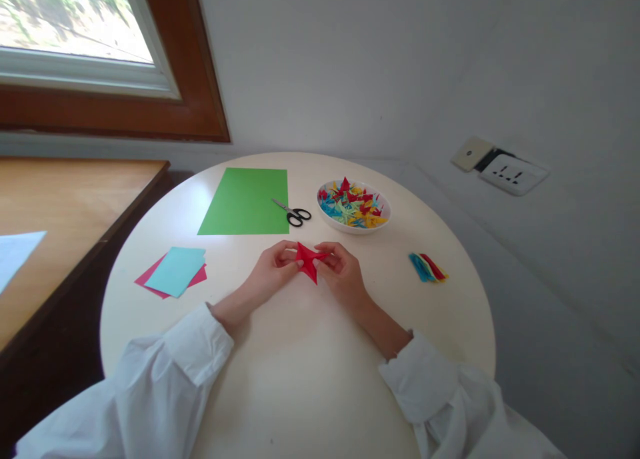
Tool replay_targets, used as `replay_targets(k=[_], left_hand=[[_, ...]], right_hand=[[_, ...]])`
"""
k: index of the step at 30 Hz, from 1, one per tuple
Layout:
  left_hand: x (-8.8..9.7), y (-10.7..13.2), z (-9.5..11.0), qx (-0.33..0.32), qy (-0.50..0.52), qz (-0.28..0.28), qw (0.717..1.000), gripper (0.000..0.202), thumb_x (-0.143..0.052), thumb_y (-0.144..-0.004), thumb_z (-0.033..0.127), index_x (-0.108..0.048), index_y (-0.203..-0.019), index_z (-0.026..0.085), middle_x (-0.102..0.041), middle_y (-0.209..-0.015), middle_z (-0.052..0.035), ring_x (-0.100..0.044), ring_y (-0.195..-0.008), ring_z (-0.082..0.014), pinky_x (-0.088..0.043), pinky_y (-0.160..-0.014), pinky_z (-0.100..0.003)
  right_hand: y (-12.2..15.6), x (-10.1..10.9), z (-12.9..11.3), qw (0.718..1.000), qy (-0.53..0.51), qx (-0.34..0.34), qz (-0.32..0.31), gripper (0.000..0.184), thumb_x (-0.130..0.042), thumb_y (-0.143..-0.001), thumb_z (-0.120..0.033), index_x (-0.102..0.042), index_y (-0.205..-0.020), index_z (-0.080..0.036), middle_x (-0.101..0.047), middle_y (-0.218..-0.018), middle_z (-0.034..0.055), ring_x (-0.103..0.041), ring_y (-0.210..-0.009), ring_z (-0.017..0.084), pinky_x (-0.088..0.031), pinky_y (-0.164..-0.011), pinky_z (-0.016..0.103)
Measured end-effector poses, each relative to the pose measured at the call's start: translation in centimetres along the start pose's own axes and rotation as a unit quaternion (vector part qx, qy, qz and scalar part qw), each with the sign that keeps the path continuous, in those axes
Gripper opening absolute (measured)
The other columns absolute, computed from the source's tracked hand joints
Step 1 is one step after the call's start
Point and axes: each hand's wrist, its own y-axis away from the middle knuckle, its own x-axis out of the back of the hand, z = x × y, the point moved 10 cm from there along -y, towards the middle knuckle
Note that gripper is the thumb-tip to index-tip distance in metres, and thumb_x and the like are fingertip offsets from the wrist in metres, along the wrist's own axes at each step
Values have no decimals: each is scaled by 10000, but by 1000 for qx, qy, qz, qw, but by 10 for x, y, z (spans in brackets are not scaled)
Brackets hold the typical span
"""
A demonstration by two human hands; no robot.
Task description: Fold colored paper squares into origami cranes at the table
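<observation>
Between my hands, above the middle of the round white table [300, 379], is a red folded paper piece [309, 262] with several pointed tips. My left hand [276, 267] pinches its left side between thumb and fingers. On the right side, my right hand [345, 272] is closed on it in the same way, thumb in front. Part of the paper is hidden behind the fingertips. Just beyond my hands lies a pair of black-handled scissors [296, 215], its blades over the edge of a green sheet [250, 199].
A white bowl [355, 229] full of colourful folded paper pieces stands beyond my right hand. Light-blue paper [176, 271] lies over red paper [197, 276] at the left. Several coloured folded papers [427, 268] lie at the right. A wooden desk [75, 192] stands to the left.
</observation>
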Motion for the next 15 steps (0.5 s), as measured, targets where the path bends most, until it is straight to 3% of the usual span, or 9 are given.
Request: replay_targets(k=[15], left_hand=[[4,1,-5,53,103,27,993,323,-718,-621,266,-571,-878,138,-678,-687,-27,-613,-627,-125,-457,-626,-238]], right_hand=[[-3,3,8,1000,-21,-11,8,243,-559,-606,-190,-555,-849,-202,-631,-803,18,-609,-724,158,-502,-629,273]])
